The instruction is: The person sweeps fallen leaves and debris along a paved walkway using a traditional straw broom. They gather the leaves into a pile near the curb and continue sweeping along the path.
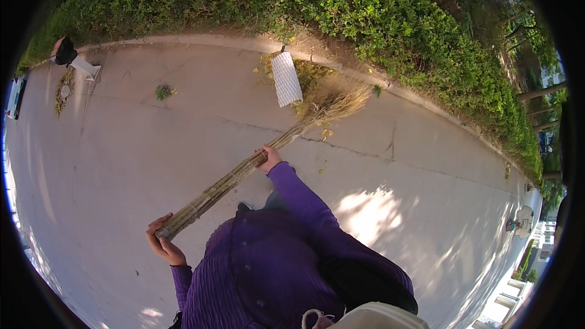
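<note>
A long straw broom with a bound bundle of stalks for a handle slants across the view. My left hand cups the top end of that handle. Farther down the stalks, my right hand wraps around them. The broom's spread bristles touch the pavement by the curb, against a heap of yellow and brown leaves. A white diamond-textured panel lies over part of the heap, just left of the bristles; what is under it is hidden.
A leafy hedge runs behind the concrete curb. To the left are a green weed clump, a white object with a black top, a leaf pile and a car. A small vehicle stands far right.
</note>
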